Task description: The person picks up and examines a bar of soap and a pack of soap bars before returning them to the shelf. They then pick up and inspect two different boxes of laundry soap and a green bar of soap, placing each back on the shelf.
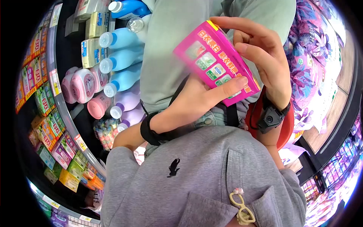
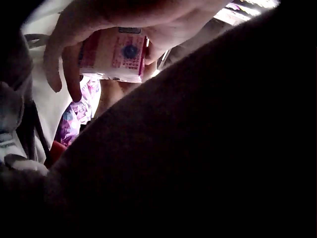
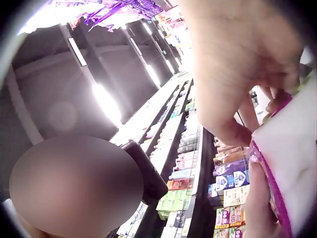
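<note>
A bright pink box (image 1: 211,56) with white Chinese lettering and small green pictures is tilted over the person's lap. From below, the left hand (image 1: 200,96) grips it, with the thumb laid across its printed face and the other fingers hidden behind. The right hand (image 1: 264,53) pinches the far edge: the index fingertip is at the yellow corner and the thumb tip against the side. In the left wrist view, the left hand (image 2: 133,15) reaches around the box (image 2: 116,54). The right wrist view has the right hand's (image 3: 242,69) fingers bent at the box's white face (image 3: 292,153).
Blue bottles (image 1: 126,56), purple bottles (image 1: 130,100) and pink tubs (image 1: 84,86) stand close on the left. Beyond a shelf edge (image 1: 56,81) sit rows of soap packs (image 1: 49,128). Purple flowered bags (image 1: 308,72) are stacked on the right, beside something red (image 1: 289,128).
</note>
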The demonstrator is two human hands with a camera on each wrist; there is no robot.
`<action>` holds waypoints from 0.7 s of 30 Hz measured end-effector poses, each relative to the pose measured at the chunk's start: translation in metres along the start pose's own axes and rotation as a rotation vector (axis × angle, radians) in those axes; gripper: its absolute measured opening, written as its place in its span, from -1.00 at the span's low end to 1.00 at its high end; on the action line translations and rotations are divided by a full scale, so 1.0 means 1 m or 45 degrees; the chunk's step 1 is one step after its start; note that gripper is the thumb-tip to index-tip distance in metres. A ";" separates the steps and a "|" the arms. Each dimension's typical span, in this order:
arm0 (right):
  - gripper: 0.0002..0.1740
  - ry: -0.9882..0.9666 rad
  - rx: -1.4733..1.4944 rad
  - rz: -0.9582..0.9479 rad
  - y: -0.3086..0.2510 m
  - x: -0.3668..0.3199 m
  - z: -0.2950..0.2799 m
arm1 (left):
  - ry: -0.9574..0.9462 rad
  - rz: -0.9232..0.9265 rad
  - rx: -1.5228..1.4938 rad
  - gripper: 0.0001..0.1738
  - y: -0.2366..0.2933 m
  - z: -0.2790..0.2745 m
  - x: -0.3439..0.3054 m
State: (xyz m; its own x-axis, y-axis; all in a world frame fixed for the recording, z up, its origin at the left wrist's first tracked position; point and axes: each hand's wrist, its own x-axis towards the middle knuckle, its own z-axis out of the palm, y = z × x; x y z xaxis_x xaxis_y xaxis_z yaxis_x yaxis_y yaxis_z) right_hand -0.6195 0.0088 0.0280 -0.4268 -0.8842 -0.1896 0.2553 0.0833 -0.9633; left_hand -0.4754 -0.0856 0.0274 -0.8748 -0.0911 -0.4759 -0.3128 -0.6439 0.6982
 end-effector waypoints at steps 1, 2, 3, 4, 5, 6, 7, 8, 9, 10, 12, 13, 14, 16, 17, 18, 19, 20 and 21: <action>-0.55 -0.005 0.019 -0.020 0.001 0.000 -0.001 | 0.001 -0.010 0.003 -0.53 0.001 0.000 0.000; -0.53 -0.011 0.037 -0.040 0.002 0.000 -0.001 | -0.028 -0.015 0.043 -0.51 0.001 -0.002 0.000; -0.52 -0.019 0.056 -0.060 0.003 0.000 -0.002 | -0.055 -0.019 0.082 -0.49 0.002 -0.003 0.000; -0.47 0.014 0.032 -0.067 0.002 0.001 0.000 | -0.082 -0.022 0.121 -0.47 0.002 -0.004 0.000; -0.42 0.046 0.009 -0.074 0.000 0.000 0.003 | -0.082 -0.007 0.125 -0.47 0.002 -0.004 0.000; -0.37 0.078 -0.012 -0.079 -0.002 0.000 0.006 | -0.082 0.007 0.128 -0.47 0.002 -0.004 0.000; -0.35 0.071 -0.020 -0.080 -0.004 -0.001 0.005 | -0.080 0.021 0.131 -0.47 0.002 -0.004 0.000; -0.32 0.065 -0.028 -0.082 -0.005 -0.002 0.003 | -0.092 0.000 0.138 -0.46 0.004 -0.004 0.000; -0.30 0.060 -0.037 -0.084 -0.007 -0.002 0.002 | -0.105 -0.021 0.145 -0.45 0.006 -0.003 -0.001; -0.28 0.073 -0.008 -0.077 -0.009 -0.003 0.004 | -0.119 -0.042 0.151 -0.44 0.008 -0.003 -0.001; -0.24 0.103 0.050 -0.064 -0.012 -0.003 0.009 | -0.023 0.114 0.137 -0.44 0.004 0.001 0.003; -0.20 0.115 -0.002 -0.014 -0.014 -0.005 0.007 | 0.024 0.191 0.129 -0.43 0.003 0.002 0.004; -0.19 0.088 0.016 -0.014 -0.014 -0.006 0.005 | 0.017 0.195 0.127 -0.42 0.003 0.002 0.005; -0.18 0.035 0.050 -0.014 -0.015 -0.007 0.001 | 0.003 0.208 0.121 -0.40 0.004 0.001 0.005; -0.18 0.053 0.068 -0.040 -0.014 -0.007 0.001 | 0.007 0.220 0.124 -0.40 0.004 0.001 0.005; -0.17 0.071 0.087 -0.066 -0.012 -0.007 0.002 | 0.012 0.233 0.127 -0.41 0.005 0.001 0.005; -0.17 0.088 0.105 -0.092 -0.010 -0.007 0.003 | 0.018 0.247 0.131 -0.41 0.005 0.001 0.005; -0.18 0.060 0.094 -0.090 -0.009 -0.008 0.001 | 0.014 0.254 0.131 -0.41 0.005 0.000 0.005; -0.19 0.033 0.084 -0.088 -0.007 -0.009 -0.003 | 0.010 0.261 0.131 -0.41 0.005 -0.001 0.005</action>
State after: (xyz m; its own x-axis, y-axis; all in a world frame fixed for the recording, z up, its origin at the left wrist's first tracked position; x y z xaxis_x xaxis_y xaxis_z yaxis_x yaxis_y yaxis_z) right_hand -0.6199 0.0169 0.0360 -0.4673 -0.8747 -0.1284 0.2803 -0.0088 -0.9599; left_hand -0.4808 -0.0898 0.0277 -0.9210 -0.2184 -0.3225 -0.1652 -0.5307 0.8313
